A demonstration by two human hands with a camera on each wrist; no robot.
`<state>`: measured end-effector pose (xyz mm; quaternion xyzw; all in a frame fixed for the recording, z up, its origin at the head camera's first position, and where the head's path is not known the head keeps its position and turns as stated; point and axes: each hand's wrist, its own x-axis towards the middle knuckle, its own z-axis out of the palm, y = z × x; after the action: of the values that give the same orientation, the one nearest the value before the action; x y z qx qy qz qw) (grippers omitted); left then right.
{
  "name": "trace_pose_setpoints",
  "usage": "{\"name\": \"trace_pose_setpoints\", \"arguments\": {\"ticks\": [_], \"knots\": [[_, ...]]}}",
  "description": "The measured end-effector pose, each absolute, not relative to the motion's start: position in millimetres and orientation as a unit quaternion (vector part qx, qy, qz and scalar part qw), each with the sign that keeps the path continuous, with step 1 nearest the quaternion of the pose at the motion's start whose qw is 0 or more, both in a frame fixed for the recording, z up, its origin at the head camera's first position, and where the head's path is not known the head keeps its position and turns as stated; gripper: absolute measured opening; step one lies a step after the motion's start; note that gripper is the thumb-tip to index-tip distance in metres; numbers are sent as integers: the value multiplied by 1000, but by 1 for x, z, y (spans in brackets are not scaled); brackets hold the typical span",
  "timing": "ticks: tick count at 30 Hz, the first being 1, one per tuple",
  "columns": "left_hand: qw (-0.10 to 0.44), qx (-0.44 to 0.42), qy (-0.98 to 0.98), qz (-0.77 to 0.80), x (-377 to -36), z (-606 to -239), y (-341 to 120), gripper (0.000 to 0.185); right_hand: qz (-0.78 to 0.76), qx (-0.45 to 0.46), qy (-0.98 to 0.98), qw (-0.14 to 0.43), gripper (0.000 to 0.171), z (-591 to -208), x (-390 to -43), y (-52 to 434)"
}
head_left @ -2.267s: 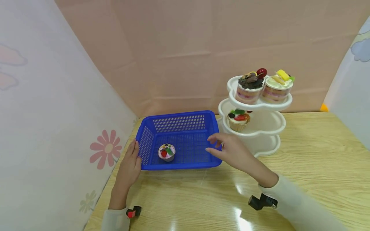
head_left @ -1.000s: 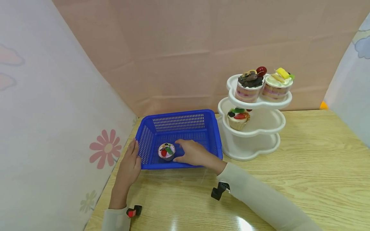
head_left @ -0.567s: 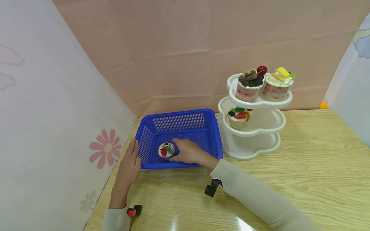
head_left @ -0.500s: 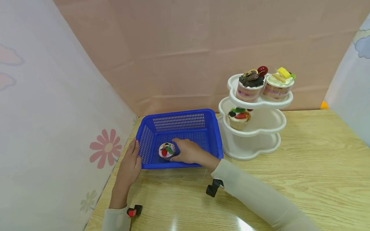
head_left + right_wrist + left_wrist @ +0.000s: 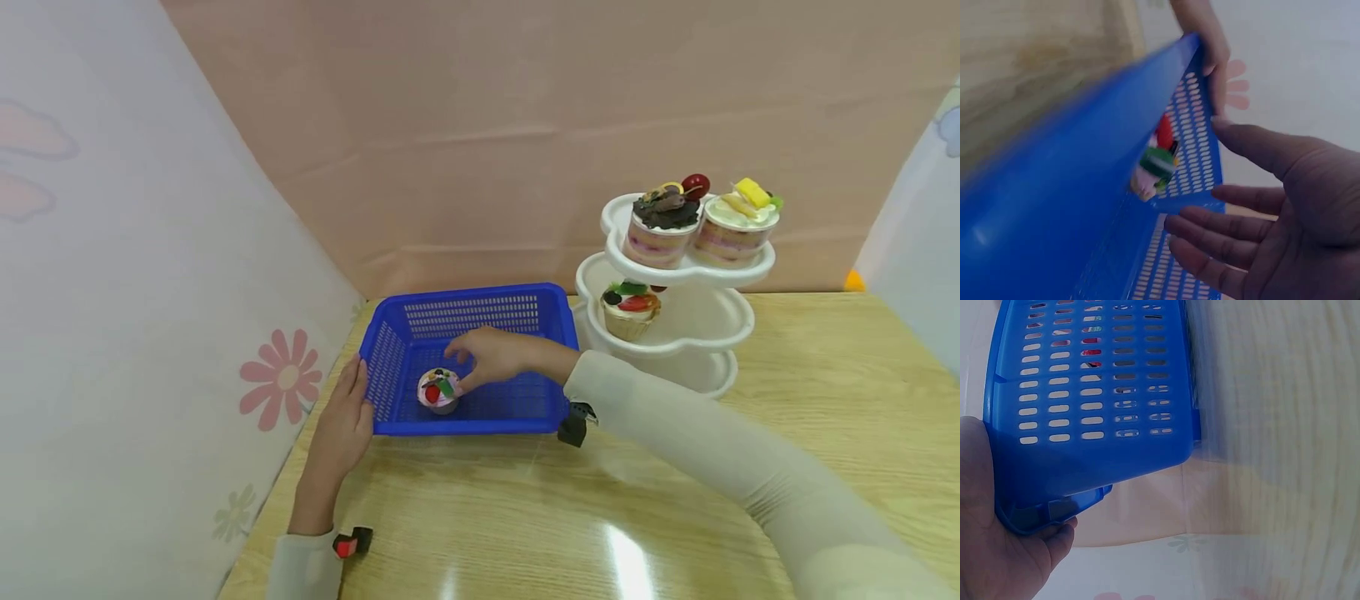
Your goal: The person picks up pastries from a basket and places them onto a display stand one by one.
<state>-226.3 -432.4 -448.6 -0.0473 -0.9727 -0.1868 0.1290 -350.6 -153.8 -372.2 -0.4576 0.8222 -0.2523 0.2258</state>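
Observation:
A small cupcake [image 5: 438, 392] with pink cream, a red berry and a green leaf stands in the left front part of a blue plastic basket [image 5: 465, 428]. Just right of it and a little above, my right hand [image 5: 497, 358] reaches into the basket; the right wrist view shows its fingers spread and apart from the cupcake [image 5: 1159, 164], with nothing held. My left hand [image 5: 341, 429] holds the basket's left rim. In the left wrist view, the left hand [image 5: 1007, 556] wraps the rim at a corner, the pierced side wall [image 5: 1097, 453] beside it.
A white tiered stand [image 5: 697, 342] is at the basket's right. On its top tier are a chocolate-topped dessert cup [image 5: 663, 225] and a yellow-topped dessert cup [image 5: 735, 229]; a fruit cupcake [image 5: 630, 312] sits on the middle tier. A patterned wall [image 5: 150, 333] borders the left.
My right hand came leftward from beside the stand to the cupcake, then rose and drew toward the far side. The cupcake keeps its place in the basket. My left hand stays on the rim.

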Motion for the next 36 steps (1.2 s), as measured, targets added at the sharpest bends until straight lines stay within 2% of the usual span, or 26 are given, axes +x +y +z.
{"name": "trace_pose_setpoints", "arguments": {"ticks": [9,17,26,36], "knots": [[126,-46,-973,-185,-229,-449,-431,58,-214,-499,795,271,69,-382,-372,-160],[127,-43,-974,-186,-230,-450,-432,59,-191,-515,793,263,68,-381,-381,-168],[131,-43,-973,-184,-229,-450,-431,58,-211,-490,797,284,93,-400,-396,-176],[128,-40,-974,-183,-229,-448,-429,58,-194,-513,785,288,93,-423,-403,-186]]}}
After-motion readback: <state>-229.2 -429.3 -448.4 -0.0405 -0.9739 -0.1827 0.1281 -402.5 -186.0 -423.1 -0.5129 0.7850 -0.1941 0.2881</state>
